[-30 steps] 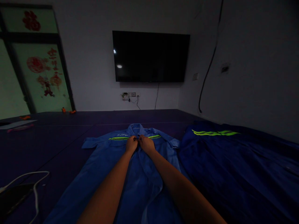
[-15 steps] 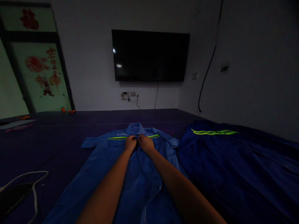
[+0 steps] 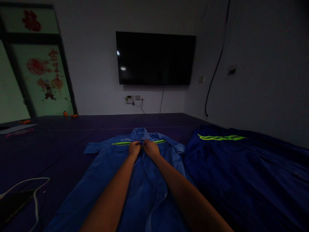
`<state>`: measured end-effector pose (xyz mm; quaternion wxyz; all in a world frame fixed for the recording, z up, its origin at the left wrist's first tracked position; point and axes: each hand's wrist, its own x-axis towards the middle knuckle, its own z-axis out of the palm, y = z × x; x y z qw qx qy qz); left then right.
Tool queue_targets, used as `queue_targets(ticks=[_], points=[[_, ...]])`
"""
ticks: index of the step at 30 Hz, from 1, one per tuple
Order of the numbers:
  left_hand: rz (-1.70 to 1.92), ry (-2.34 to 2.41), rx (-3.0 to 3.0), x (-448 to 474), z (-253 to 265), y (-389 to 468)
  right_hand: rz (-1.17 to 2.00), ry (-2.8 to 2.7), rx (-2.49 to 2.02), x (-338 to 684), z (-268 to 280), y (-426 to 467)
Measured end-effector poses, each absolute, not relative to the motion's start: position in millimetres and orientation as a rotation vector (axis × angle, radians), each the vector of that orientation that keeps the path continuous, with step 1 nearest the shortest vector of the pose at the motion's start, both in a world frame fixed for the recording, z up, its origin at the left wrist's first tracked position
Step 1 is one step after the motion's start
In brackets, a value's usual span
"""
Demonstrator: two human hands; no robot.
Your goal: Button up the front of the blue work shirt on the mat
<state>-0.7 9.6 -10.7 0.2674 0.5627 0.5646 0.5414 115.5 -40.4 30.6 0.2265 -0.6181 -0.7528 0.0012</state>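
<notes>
A blue short-sleeved work shirt (image 3: 108, 170) with a yellow-green reflective stripe lies front up, its collar pointing away from me. Both of my hands are at the front placket just below the collar, close together. My left hand (image 3: 134, 149) pinches the placket edge from the left. From the other side, my right hand (image 3: 150, 148) grips the opposite placket edge. Any button between the fingertips is too small and dark to make out. Below the hands, the shirt front hangs apart, with one edge curving to the right.
A darker blue garment (image 3: 241, 167) with a reflective stripe lies at the right. On the purple floor covering (image 3: 60, 135) at lower left are a dark phone-like slab (image 3: 16, 204) and a white cable (image 3: 36, 196). A television (image 3: 156, 59) hangs on the far wall.
Both hands stay at the same spot on the placket. The left fingers have shifted very slightly; the shirt lies as before.
</notes>
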Motion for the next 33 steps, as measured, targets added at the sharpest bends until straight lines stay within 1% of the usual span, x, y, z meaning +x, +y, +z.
queue_targets(ticks=[21, 33], points=[[1.617, 1.382, 1.291, 0.0, -6.3, 0.1, 0.066, -1.968, -1.71, 118.4, 27.0, -35.3], [1.612, 1.412, 1.356, 0.7, -3.2, -2.9, 0.037, -1.971, -1.762, 116.1, 28.0, -38.2]])
